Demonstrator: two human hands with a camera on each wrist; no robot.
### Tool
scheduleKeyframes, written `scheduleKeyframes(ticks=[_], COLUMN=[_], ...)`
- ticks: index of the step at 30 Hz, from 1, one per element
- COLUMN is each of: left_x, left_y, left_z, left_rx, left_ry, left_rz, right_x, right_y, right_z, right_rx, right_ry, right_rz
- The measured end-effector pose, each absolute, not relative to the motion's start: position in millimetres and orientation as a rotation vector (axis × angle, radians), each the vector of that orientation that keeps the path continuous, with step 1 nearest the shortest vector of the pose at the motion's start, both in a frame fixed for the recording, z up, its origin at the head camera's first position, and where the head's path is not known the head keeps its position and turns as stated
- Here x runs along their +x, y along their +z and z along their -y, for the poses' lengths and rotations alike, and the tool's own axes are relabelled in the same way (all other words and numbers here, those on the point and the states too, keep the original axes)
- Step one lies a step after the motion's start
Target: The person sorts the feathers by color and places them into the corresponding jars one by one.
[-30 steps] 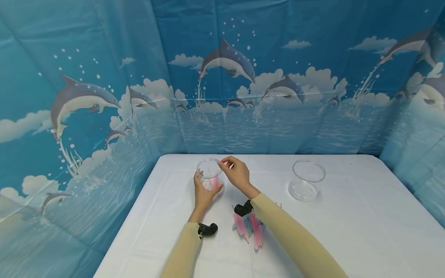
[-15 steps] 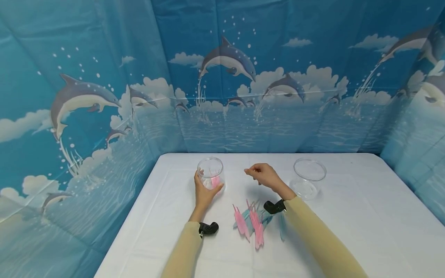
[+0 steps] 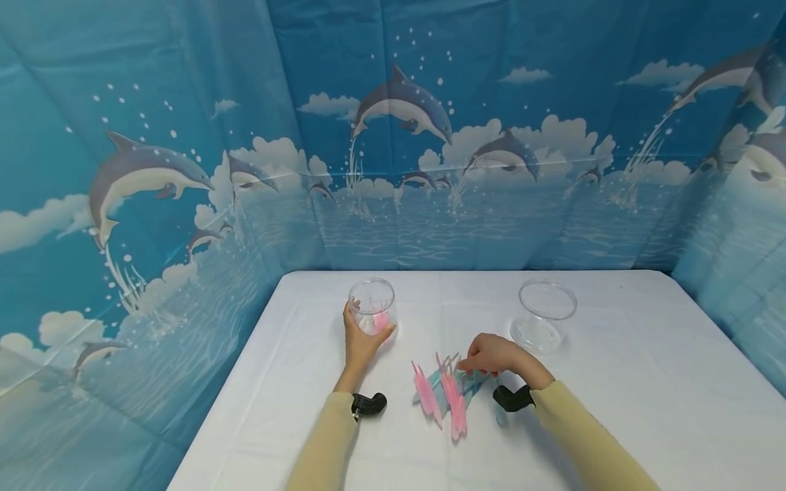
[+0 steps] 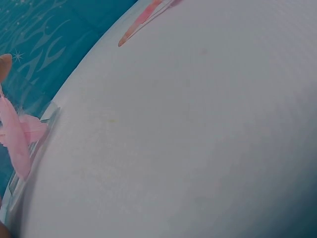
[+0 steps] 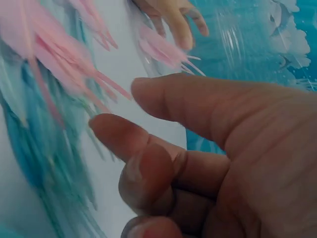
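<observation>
My left hand (image 3: 362,341) grips a clear jar (image 3: 372,314) at the far left of the table, thumb on its near right side. Pink feathers (image 3: 381,319) stand inside the jar, quills up; the left wrist view catches one pink feather (image 4: 17,141) through its wall. Over the back right of a loose feather pile is my right hand (image 3: 496,354). Pink feathers (image 3: 454,402) lie on top of teal feathers (image 5: 54,148) there. In the right wrist view, thumb and forefinger are apart close to the pink quill tips, with nothing between them.
A second clear jar (image 3: 543,318) stands at the back right of the white table (image 3: 638,382). Behind the table hangs a blue dolphin-print curtain (image 3: 417,232). One teal feather (image 3: 501,414) lies right of the pile, partly behind the wrist camera.
My right hand has left the rim of the left jar, swung right, then come down to the feather pile. The left hand stays on its jar.
</observation>
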State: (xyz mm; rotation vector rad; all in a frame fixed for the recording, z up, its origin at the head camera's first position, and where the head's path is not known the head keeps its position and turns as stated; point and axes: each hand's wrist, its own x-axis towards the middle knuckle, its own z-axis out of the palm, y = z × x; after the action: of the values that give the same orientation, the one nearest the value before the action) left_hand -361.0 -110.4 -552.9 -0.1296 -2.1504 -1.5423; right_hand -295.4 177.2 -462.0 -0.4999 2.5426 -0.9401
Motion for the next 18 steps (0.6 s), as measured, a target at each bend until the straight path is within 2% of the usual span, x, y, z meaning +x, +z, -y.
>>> scheduleKeyframes(ticks=[8,18], left_x=[-360.8,-361.0], left_y=[-551.7,-551.8], left_z=[110.5,110.3], left_rx=[-0.102,-0.109], left_ry=[-1.566,-1.553], left_rz=[2.164,2.164], right_x=[-283.6,-275.2], right_y=[-478.8,-480.9], right_z=[-165.5,-157.7], right_rx=[-0.46,-0.392], right_ry=[-0.811,-0.78], right_rz=[-2.551,-2.627])
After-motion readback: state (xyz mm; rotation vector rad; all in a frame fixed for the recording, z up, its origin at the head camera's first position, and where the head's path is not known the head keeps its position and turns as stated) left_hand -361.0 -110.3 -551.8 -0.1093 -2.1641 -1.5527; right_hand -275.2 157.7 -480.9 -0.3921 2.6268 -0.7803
